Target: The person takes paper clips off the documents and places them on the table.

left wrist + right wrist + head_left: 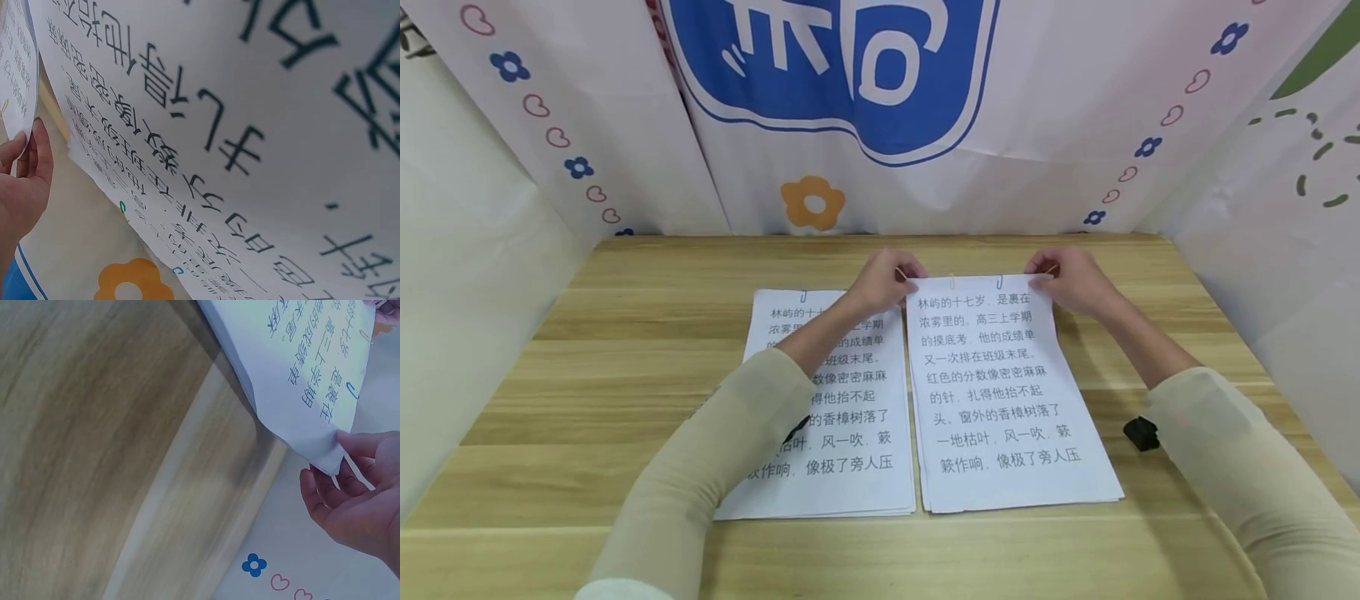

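Two stacks of printed paper lie side by side. My left hand (883,279) pinches the top left corner of the right-hand stack (992,392). At its top right corner my right hand (1067,279) holds the sheets between thumb and fingers; thin white edges stick out between the fingers (317,497) in the right wrist view. A yellow paper clip (952,282) and a blue paper clip (999,283) sit on that stack's top edge. The left-hand stack (857,492), partly hidden under my left forearm, carries a green clip (122,206) and a blue clip (178,270).
Both stacks are on a wood-grain table (587,375). A small black object (1142,433) is beside the right sleeve. Behind the table hangs a white printed backdrop (1037,183) with an orange flower (793,204); white sheeting stands at both sides.
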`<state>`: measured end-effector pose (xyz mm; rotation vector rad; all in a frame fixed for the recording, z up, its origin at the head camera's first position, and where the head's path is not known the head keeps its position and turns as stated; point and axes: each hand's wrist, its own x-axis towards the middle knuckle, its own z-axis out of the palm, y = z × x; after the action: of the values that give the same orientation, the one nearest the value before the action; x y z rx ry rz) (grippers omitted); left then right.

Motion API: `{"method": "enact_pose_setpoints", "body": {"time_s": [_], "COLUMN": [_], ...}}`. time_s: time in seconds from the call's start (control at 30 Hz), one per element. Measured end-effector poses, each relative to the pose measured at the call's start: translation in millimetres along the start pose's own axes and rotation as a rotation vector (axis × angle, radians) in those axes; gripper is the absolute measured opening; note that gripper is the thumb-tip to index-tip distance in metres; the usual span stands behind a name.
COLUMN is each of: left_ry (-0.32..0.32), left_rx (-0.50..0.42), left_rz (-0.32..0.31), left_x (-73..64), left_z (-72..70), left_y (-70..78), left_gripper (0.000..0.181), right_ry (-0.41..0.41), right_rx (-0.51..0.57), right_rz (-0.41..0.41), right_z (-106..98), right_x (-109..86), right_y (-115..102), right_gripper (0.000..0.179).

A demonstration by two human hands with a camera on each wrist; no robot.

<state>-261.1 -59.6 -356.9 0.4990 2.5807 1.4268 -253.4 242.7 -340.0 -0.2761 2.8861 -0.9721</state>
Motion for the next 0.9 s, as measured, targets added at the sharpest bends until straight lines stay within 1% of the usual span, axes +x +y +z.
{"method": "enact_pose_setpoints", "body": {"time_s": [0.17, 0.4, 0.9], "left_ry": [0.006, 0.010, 0.025], "left_rx": [0.005, 0.007, 0.032], "left_rz": [-0.001, -0.009, 0.006], "left_x": [-1.1, -1.1, -2.3], "left_z": [0.4, 0.7, 1.1], "left_y": [0.1, -1.0, 1.4], "left_gripper": [0.020, 0.021, 0.020], "right_ry": [-0.004, -0.008, 0.029], "right_rx": [0.029, 0.066, 0.050], "right_rz": [-0.014, -0.058, -0.112], "right_z": [3, 7, 13], "right_x": [0.2, 2.0, 5.9], "right_y": [-4, -9, -12], "right_gripper": [0.018, 0.022, 0.020]}}
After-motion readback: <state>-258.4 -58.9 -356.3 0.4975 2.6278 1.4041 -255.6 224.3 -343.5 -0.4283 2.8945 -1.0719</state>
